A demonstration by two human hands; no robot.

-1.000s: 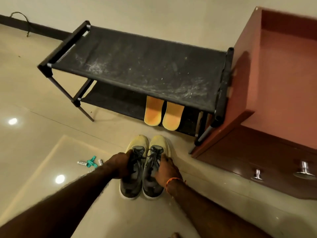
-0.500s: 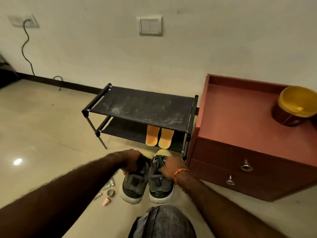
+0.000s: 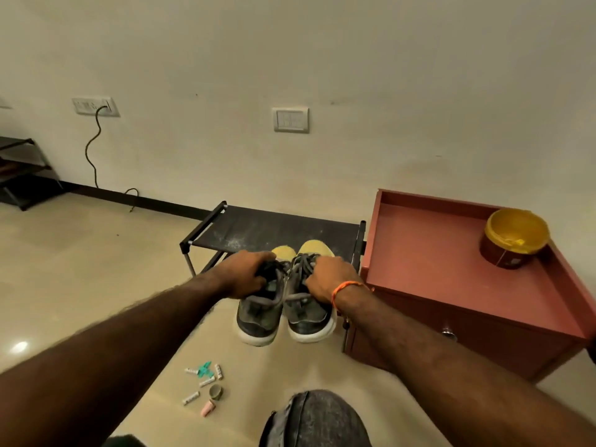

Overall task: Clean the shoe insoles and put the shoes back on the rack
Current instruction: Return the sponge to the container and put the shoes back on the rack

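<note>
Your left hand covered the laces and opening of the left shoe, and your right hand hid the same on the right shoe, so you couldn't tell whether insoles sat inside. The shoes blocked the rack front and lower shelf at 12 o'clock. At 9 o'clock the picture's edge cut a second rack. Small floor items at 7 o'clock were too tiny to identify.

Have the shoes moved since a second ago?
Yes. The shoes, gripped by the left hand and right hand, have risen off the floor: their toes now overlap the rack top instead of lying below it.
</note>
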